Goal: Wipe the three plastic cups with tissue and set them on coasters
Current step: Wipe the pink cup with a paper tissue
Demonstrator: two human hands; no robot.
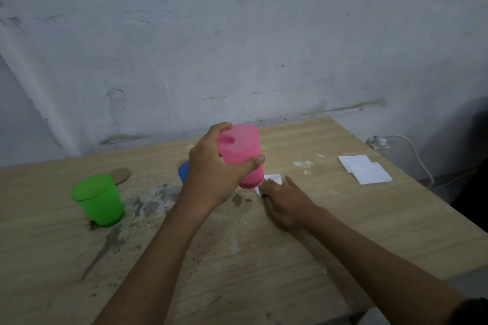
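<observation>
The pink cup (241, 155) is being held above the table (343, 232), upside down and a little tilted, near the middle of the view. The left hand (214, 171) is gripping it around the wall, with the thumb across the front and the other fingers curled over the closed bottom. The right hand (285, 200) is lying on the table just below the cup, with straight fingers pressing on a folded tissue (274, 179); it is not holding the tissue yet, as far as I can see, but the fingertips are partly hidden by the cup.

The green cup (99, 199) is standing upside down on the left, and behind it a brown coaster (122, 174) is lying flat. A blue cup (184, 170) is showing only a small part behind the left wrist. More white tissue sheets (365, 169) are lying at the right.

I think the step in hand is to take the tissue and start wiping the pink cup. To do it well, the right hand should pinch the tissue fully before lifting, and the left hand should turn the cup so the tissue reaches all the wall and the rim.
</observation>
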